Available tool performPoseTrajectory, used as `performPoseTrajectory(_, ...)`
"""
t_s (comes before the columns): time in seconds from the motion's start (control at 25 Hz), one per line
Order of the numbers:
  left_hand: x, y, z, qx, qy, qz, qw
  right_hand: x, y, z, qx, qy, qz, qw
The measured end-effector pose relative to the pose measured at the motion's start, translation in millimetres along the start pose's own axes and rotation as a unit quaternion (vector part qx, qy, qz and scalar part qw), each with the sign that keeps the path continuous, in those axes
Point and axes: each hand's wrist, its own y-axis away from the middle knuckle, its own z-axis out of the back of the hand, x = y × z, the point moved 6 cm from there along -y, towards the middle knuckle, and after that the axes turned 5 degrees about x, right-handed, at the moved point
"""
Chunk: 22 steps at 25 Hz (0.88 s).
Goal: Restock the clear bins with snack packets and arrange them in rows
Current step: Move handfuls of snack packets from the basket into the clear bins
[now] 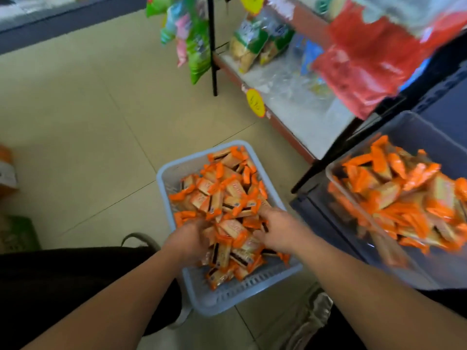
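A light blue plastic basket (228, 295) sits on the floor, heaped with orange-and-cream snack packets (222, 193). Both my hands reach into the heap. My left hand (188, 239) digs in at the left side with fingers curled among packets. My right hand (275, 229) lies on the pile at the right, fingers spread over packets. A clear bin (414, 127) stands at the right on a dark stand, partly filled with the same packets (404, 198) in a loose jumble.
A low white shelf (298, 114) holds bagged goods, with red bags (374, 61) overhanging at the upper right. Hanging snack bags (194, 39) flank a black post (213, 46). Tiled floor opens to the left. My dark-clothed knee (75, 271) is at the lower left.
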Motion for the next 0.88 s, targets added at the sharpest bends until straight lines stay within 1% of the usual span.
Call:
performPoseTrajectory(0.08,9,-16,-3,-0.04,0.01,0.016,0.999,-11,-25,-11,-0.022,-0.06,-0.021,0.998)
performPoseTrajectory(0.16,6,-29,2,-0.105,0.042,0.019,0.993,-15,-43,-5,-0.057,-0.086,-0.042,0.994)
performPoseTrajectory(0.24,2,-46,14,-0.168,0.034,0.026,0.985,-15,-62,3,-0.088,-0.105,-0.054,0.989)
performPoseTrajectory(0.28,3,-56,20,-0.174,0.029,0.04,0.984,-15,-70,4,-0.088,-0.127,-0.061,0.986)
performPoseTrajectory(0.32,7,-66,24,-0.163,0.032,0.06,0.984,-13,-78,3,-0.081,-0.162,-0.064,0.981)
performPoseTrajectory(0.4,14,-82,24,-0.104,0.046,0.095,0.989,-15,-90,-7,-0.063,-0.235,-0.078,0.967)
performPoseTrajectory(0.44,17,-87,21,-0.078,0.051,0.103,0.99,-16,-94,-12,-0.056,-0.249,-0.088,0.963)
performPoseTrajectory(0.6,29,-102,22,-0.071,0.08,0.125,0.986,-23,-107,-17,-0.036,-0.266,-0.12,0.956)
performPoseTrajectory(0.68,38,-108,24,-0.046,0.067,0.134,0.988,-21,-112,-18,-0.015,-0.266,-0.122,0.956)
performPoseTrajectory(0.76,39,-109,27,-0.034,0.038,0.126,0.991,-16,-115,-20,-0.01,-0.265,-0.108,0.958)
performPoseTrajectory(0.88,25,-105,26,-0.04,-0.01,0.073,0.996,-9,-117,-17,-0.035,-0.325,-0.085,0.941)
